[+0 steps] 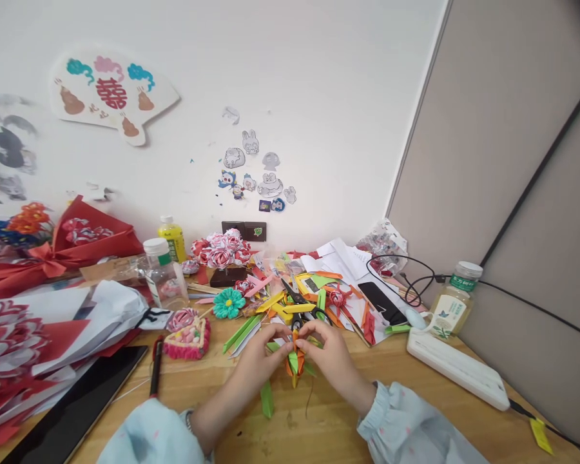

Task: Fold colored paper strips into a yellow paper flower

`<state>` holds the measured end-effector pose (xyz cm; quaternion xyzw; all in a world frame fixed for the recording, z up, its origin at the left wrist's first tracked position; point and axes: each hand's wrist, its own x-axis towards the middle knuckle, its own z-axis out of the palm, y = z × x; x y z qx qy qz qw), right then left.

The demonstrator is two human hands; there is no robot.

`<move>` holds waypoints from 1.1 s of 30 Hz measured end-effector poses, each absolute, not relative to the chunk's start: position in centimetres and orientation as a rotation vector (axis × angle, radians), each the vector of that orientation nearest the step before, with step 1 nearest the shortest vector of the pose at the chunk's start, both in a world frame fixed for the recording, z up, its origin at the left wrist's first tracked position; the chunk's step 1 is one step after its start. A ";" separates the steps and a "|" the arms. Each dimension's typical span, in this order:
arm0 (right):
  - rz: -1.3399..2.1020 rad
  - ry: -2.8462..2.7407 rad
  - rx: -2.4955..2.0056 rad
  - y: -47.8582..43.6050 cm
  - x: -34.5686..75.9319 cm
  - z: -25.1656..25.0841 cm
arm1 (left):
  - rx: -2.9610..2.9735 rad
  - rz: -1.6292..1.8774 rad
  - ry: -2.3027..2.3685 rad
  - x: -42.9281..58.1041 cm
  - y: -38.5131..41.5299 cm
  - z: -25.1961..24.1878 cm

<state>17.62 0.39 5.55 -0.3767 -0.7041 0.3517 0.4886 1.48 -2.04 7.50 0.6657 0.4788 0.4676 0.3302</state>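
Note:
Between my two hands is a folded paper piece in orange, green and yellow, its pointed end hanging toward me. My left hand pinches it from the left with thumb and forefinger. From the right, my right hand pinches the same piece, fingertips almost meeting the left ones. Just beyond my fingers lie black-handled scissors on a heap of folded paper strips. A green paper strip rests on the table below my left hand.
To the left are a dark tablet, a pen, a heart-shaped box and wrapped paper bouquets. On the right stand a phone, a white power strip with a cable, and a drink bottle. A wall rises behind.

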 end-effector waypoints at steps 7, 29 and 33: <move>0.901 -1.785 -0.889 0.8 17.7 5.0 | 1.770 1.130 1.197 1.3 -1.8 7.3; 1.184 -1.812 -0.865 0.8 17.8 4.6 | 1.670 0.797 1.043 0.3 -1.7 8.1; 1.148 -1.833 -0.855 0.8 17.8 4.6 | 1.678 0.784 1.028 0.2 -1.6 7.9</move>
